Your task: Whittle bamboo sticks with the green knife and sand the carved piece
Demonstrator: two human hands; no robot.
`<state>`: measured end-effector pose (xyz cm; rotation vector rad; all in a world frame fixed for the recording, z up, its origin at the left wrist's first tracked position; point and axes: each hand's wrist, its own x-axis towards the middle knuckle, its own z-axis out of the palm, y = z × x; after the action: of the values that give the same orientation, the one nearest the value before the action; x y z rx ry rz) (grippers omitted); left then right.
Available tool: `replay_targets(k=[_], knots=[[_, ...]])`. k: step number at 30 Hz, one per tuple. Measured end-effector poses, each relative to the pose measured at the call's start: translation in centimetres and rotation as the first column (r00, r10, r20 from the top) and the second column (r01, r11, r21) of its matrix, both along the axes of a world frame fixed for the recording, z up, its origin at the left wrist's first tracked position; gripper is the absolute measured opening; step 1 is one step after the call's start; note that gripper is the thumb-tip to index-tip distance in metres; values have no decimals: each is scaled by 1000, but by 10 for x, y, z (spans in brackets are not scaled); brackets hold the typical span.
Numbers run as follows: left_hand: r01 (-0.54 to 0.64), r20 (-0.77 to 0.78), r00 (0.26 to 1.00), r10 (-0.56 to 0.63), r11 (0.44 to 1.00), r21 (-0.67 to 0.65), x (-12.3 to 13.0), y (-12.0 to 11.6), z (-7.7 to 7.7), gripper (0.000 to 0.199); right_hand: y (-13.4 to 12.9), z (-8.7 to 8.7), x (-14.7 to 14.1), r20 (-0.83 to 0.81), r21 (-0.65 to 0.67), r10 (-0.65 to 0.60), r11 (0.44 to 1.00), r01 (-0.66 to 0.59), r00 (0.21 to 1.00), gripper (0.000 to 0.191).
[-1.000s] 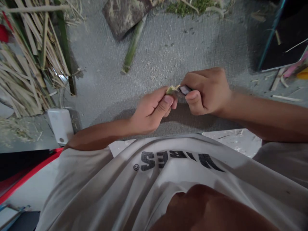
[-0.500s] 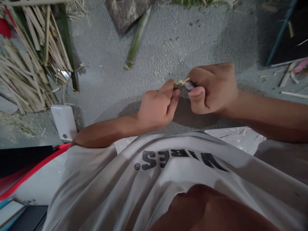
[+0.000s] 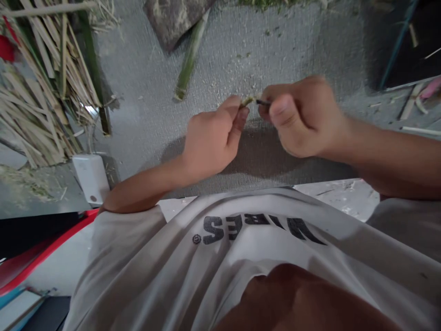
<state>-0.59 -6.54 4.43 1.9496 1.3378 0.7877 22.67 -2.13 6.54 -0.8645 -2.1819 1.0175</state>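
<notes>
My left hand (image 3: 215, 135) pinches a short greenish-yellow piece of bamboo (image 3: 246, 101) between thumb and forefinger; most of it is hidden in the fingers. Close to its right, my right hand (image 3: 303, 117) is closed around a small knife, slightly blurred. Only the dark tip of the knife (image 3: 263, 102) shows, pointing at the bamboo with a narrow gap between them. Both hands are above the grey table (image 3: 138, 124), where pale shavings lie scattered just beyond them.
Split bamboo strips (image 3: 44, 92) are piled at the left, near a white box-shaped device (image 3: 91, 178). Ahead, a green bamboo stick (image 3: 191, 59) lies partly under a brown, stained slab (image 3: 175, 20). A dark panel (image 3: 416, 50) is at the far right.
Both hands have shifted up the view. The knife has turned from showing its grey flat side to a thin dark edge and has come away from the bamboo.
</notes>
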Motion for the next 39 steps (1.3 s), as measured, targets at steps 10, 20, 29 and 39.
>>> replay_targets(k=[10, 20, 29, 39], knots=[[48, 515, 853, 88, 968, -245, 13, -2, 10, 75, 0, 9, 10, 118, 51, -37, 998, 31, 992, 84], [57, 352, 935, 32, 969, -240, 7, -15, 17, 69, 3, 3, 11, 307, 217, -53, 976, -16, 950, 75], [70, 339, 941, -1, 979, -191, 1, -15, 16, 69, 1, 4, 11, 350, 215, -57, 976, -21, 935, 84], [-25, 145, 989, 43, 992, -124, 7, -34, 11, 56, -8, -8, 1, 361, 313, -157, 949, 39, 919, 96]])
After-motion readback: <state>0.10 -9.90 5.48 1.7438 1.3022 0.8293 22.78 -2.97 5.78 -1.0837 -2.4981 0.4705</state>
